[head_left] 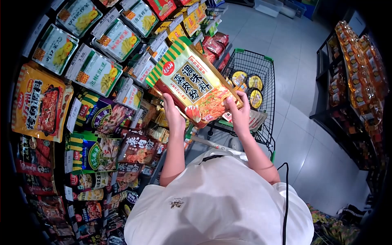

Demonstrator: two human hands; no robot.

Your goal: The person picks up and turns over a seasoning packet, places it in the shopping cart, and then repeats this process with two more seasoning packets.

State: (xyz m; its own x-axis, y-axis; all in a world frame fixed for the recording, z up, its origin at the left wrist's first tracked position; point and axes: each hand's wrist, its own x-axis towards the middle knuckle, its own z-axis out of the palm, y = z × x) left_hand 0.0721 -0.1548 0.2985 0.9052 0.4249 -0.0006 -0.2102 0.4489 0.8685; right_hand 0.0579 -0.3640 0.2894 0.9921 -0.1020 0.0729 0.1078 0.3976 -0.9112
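Observation:
A seasoning packet (190,83) with a green-and-yellow striped top and a picture of food is held up in front of my chest, tilted, its printed face toward me. My left hand (174,114) supports its lower left edge, the fingers hidden behind it. At the lower right corner my right hand (239,111) grips it, thumb pressed on the front. Beyond the packet stands a shopping cart (267,102) of dark wire with green corners, holding several round yellow-and-black tubs (255,98).
On the left, a shelf rack carries hanging food packets (104,75) and price tags (81,61). An orange packet (42,104) sticks out near me. Across the tiled floor (292,122), a dark display rack (347,94) holds packaged goods. A black cable (285,196) runs down my right side.

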